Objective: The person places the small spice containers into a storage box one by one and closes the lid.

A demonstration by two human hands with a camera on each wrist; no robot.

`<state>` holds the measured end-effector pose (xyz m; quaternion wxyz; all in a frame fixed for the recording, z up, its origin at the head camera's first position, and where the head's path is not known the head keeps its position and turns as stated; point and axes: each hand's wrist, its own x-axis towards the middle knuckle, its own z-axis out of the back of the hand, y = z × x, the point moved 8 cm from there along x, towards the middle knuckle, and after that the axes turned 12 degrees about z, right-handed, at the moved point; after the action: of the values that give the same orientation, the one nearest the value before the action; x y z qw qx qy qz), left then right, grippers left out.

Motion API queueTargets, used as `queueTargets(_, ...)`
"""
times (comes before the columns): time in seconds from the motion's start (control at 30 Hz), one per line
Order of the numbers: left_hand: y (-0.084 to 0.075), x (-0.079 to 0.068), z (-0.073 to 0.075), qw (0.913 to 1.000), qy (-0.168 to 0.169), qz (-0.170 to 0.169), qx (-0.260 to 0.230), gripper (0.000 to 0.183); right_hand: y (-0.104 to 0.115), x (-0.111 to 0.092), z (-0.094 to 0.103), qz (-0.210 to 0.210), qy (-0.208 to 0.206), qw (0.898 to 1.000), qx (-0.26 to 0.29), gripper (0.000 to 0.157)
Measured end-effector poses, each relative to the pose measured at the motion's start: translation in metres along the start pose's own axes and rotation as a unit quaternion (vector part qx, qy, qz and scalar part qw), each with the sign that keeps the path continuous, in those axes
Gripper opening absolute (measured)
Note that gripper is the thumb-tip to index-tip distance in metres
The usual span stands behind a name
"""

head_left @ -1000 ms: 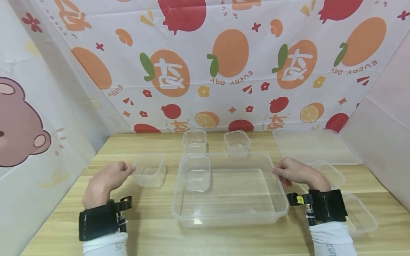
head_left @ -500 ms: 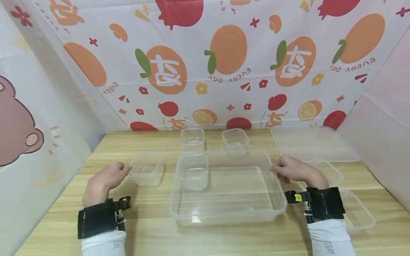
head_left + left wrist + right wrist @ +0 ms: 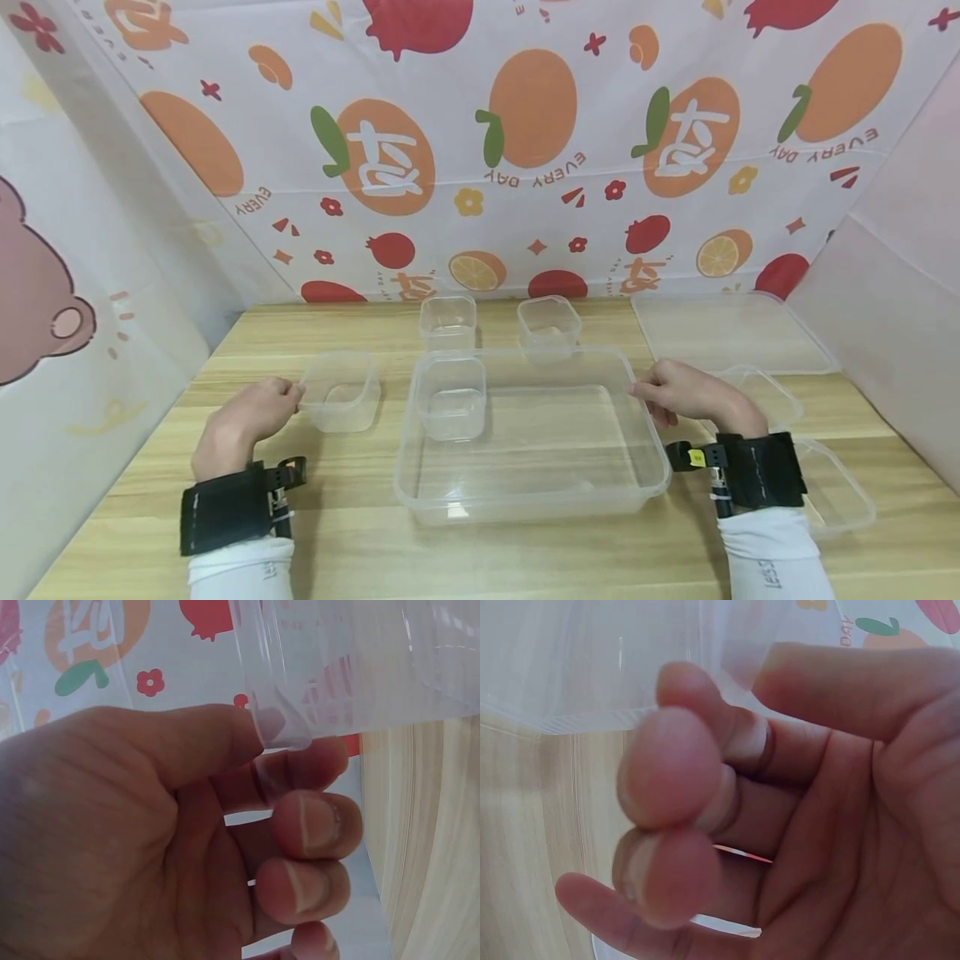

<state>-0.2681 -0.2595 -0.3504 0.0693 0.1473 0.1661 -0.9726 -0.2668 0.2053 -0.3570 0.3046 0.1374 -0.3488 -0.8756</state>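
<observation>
In the head view my left hand (image 3: pixel 243 418) pinches the near-left rim of a small clear square container (image 3: pixel 351 415) that stands on the table. Thumb and index finger meet on its lip in the left wrist view, the other fingers curled below. My right hand (image 3: pixel 692 395) holds the right rim of a large clear rectangular box (image 3: pixel 525 505) between thumb and fingers. The right wrist view shows the box wall (image 3: pixel 592 667) beside those fingertips. Inside the large box, at its back left, sits another small container (image 3: pixel 452 421).
Two more small clear containers, one at the back left (image 3: pixel 448 325) and one at the back right (image 3: pixel 550 325), stand behind the box. A large flat lid (image 3: pixel 735 333) and smaller lids, one of them nearest me (image 3: pixel 836 492), lie right. Printed cloth (image 3: pixel 540 208) rises behind the wooden table (image 3: pixel 360 542).
The head view has shifted a little, so everything sits slightly higher and further left. Both hands keep the same grips, and the containers stay put.
</observation>
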Motion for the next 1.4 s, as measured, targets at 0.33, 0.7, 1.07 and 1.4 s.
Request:
queueTargets(0.33,0.001,0.000,-0.002,0.9995,0.021,0.024,-0.004,0.045,-0.001,0.000,0.001,-0.010,-0.004,1.000,0.002,0.043)
queueTargets(0.7,0.000,0.001,-0.004,0.9995,0.027,0.017,-0.002,0.046,-0.002,0.001,0.000,-0.009,-0.002,1.000,0.006,0.043)
queueTargets(1.07,-0.003,0.002,-0.002,0.9999,0.012,0.004,0.003,0.046,-0.002,0.000,0.001,-0.010,-0.002,1.000,0.005,0.042)
queueTargets(1.4,-0.010,0.001,0.012,0.9975,-0.058,-0.038,0.015,0.048,-0.003,0.000,0.001,-0.012,-0.005,1.000,0.000,0.042)
